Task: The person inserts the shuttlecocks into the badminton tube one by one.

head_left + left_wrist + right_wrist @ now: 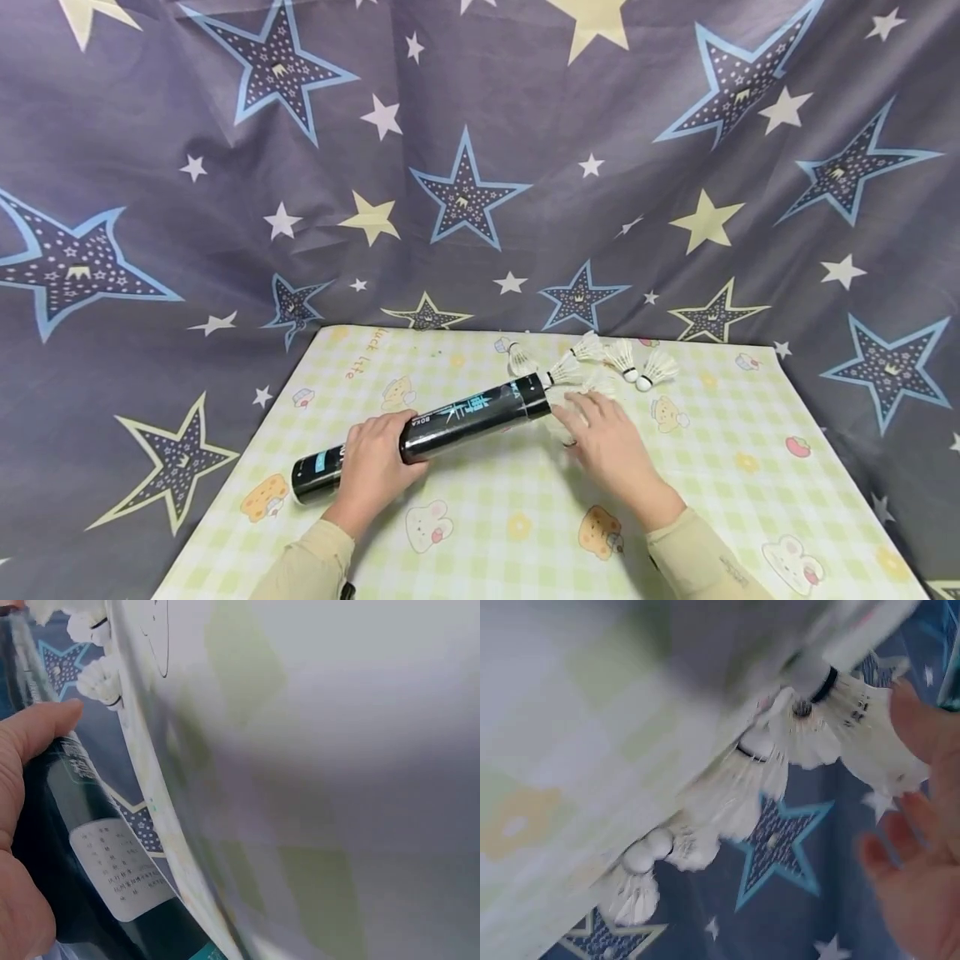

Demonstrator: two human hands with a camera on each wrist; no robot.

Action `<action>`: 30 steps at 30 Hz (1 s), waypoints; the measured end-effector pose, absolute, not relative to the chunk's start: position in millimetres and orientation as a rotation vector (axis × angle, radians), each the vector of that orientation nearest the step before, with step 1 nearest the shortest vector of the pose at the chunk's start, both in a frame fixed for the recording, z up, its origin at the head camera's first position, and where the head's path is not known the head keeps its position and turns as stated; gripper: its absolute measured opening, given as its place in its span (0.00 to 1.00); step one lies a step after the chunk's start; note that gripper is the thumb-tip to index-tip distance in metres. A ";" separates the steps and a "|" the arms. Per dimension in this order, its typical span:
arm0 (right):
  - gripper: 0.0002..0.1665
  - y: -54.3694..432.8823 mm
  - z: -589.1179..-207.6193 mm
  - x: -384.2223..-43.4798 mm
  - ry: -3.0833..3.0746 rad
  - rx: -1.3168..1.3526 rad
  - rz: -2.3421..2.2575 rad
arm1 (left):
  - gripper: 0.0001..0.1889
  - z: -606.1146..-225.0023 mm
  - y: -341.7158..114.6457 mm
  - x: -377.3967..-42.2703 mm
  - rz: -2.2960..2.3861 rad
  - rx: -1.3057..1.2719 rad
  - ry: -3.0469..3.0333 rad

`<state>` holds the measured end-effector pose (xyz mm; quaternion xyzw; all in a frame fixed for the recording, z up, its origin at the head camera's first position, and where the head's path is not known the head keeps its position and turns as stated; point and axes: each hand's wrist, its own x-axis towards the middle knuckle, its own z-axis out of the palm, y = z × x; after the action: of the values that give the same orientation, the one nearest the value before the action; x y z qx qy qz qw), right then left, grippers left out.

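Observation:
My left hand (382, 458) wraps round a long black shuttlecock tube (472, 417) near its middle, with the thumb lying along it in the left wrist view. The tube slants, its right end higher in the head view, and a white printed label (124, 866) shows on its side. Just right of the tube's end is my right hand (611, 450). It pinches a white feather shuttlecock (870, 727) by the skirt, the thumb on one side and blurred fingers on the other. The dark-banded cork points toward the table.
Several shuttlecocks lie at the back of the table, among them one at the left (521, 358) and one at the right (657, 369). A green checked cloth (712, 467) covers the table. Behind it hangs a dark curtain (510, 100) printed with stars.

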<state>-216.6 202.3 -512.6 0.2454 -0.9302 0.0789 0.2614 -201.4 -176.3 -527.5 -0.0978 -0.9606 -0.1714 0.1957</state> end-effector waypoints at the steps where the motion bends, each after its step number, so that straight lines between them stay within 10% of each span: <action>1: 0.44 201.1 -514.6 -217.3 -2.504 0.730 0.213 | 0.46 -528.3 -176.9 -201.3 -0.471 -0.273 -2.694; 11: 0.07 206.4 -520.1 -219.9 -2.437 0.613 0.490 | 0.46 -528.6 -179.6 -201.6 -0.470 -0.266 -2.694; 30: 0.04 207.5 -521.4 -216.7 -2.429 0.217 0.698 | 0.43 -527.3 -183.3 -200.5 -0.446 -0.374 -2.673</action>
<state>-216.7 207.5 -521.4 0.0817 -0.9141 0.2628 0.2977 -200.5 -183.3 -527.3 -0.1340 -0.9571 -0.1597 0.2014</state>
